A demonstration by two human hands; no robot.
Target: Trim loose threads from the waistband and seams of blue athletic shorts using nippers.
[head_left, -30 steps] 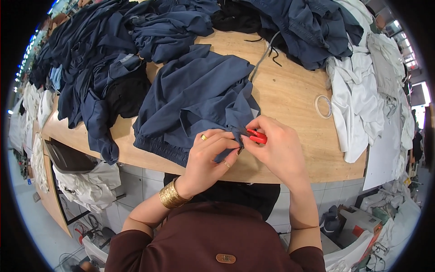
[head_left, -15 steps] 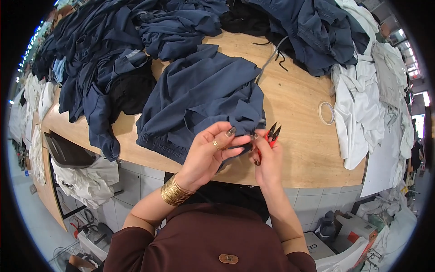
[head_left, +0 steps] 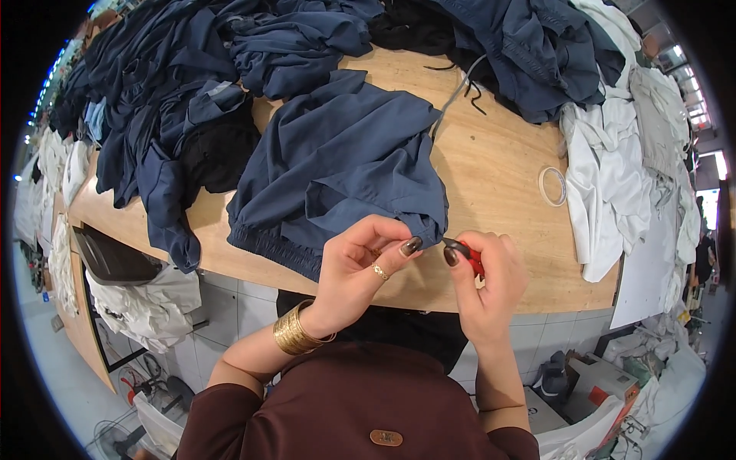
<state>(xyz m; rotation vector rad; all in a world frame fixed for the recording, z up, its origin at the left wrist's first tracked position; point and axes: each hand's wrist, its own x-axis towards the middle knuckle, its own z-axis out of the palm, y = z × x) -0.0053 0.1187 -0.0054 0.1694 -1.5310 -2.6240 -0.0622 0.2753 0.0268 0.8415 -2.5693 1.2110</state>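
A blue garment [head_left: 345, 165] lies rumpled at the middle of the table [head_left: 506, 192], close to the near edge, its gathered elastic band along the lower left. The left hand [head_left: 354, 264] is at the garment's near right corner, thumb and forefinger pinching the edge of the cloth; the other fingers curl in behind, partly hidden. A gold ring [head_left: 379, 271] sits on this hand and a wide gold bangle [head_left: 293, 330] on the wrist.

The right hand [head_left: 492, 287] is just to the right, apart from the left. Its fingers are wrapped around red-handled snips [head_left: 477, 264], with the thumb laid along the near side. The dark blades point left, their tips right beside the pinched corner; whether they touch the cloth cannot be told, nor whether the blades are parted.

A grey cord [head_left: 462, 87] runs from near the garment's far right side up to more blue clothes [head_left: 529, 57] at the far right of the table. A heap of blue clothes [head_left: 153, 100] covers the far left, with a black cloth [head_left: 221, 157] at its near side. A tape roll [head_left: 553, 204] lies flat on the right part of the table, just beside a white cloth [head_left: 602, 192] that hangs toward the edge. Below the table on the left is a white bundle [head_left: 146, 307]; at the lower right, a box [head_left: 602, 391] stands among other things.
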